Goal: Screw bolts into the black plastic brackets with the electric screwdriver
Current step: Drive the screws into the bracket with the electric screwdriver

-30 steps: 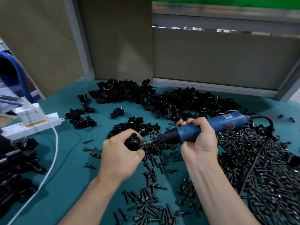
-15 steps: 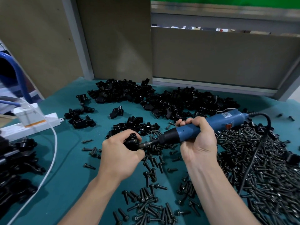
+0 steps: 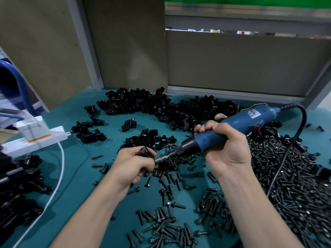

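Note:
My left hand grips a black plastic bracket just above the green table mat; most of the bracket is hidden inside my fingers. My right hand is wrapped round the blue electric screwdriver, which slopes down to the left. Its metal bit meets the bracket at my left hand. Loose black bolts lie scattered under and in front of both hands. A big heap of bolts fills the right side. Piles of black brackets lie at the back.
The screwdriver's black cable loops over the bolt heap at right. A white power strip and white cord lie at left, with more black parts at the left edge. Brown panels wall off the back.
My left hand has dropped a little lower toward the mat with the bracket. The screwdriver now tilts more steeply down, its bit still at the bracket.

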`<action>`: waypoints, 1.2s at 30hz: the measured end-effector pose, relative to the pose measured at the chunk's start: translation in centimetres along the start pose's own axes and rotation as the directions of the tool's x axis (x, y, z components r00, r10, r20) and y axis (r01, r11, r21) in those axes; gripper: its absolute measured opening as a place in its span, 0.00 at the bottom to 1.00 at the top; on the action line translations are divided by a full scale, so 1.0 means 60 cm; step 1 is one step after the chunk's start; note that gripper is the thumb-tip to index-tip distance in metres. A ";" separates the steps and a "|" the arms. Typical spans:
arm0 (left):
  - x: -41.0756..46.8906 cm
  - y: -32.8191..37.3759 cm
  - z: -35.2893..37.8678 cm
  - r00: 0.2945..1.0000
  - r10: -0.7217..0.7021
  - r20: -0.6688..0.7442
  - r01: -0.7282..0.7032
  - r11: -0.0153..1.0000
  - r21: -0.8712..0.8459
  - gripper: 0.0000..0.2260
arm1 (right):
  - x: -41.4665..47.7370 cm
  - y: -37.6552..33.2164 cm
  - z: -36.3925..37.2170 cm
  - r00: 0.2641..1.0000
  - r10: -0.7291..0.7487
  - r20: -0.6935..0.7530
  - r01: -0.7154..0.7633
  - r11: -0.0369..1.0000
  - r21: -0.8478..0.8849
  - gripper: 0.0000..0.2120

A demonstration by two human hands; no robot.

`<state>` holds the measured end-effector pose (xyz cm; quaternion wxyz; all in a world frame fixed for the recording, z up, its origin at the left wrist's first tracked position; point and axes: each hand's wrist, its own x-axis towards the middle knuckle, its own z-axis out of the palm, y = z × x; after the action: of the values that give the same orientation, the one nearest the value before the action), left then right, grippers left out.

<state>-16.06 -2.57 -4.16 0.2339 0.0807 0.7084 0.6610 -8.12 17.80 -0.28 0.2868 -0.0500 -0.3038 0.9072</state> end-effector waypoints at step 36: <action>0.003 -0.004 0.016 0.972 0.127 -0.197 -0.170 0.961 -0.219 0.10 | -0.024 0.046 0.005 0.980 -0.170 -0.099 -0.145 -0.278 -0.950 0.23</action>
<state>-15.73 -1.67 -4.45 0.1260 0.0454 0.6358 0.7602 -8.37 15.02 -1.75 0.1698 -0.3449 -0.8775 0.2867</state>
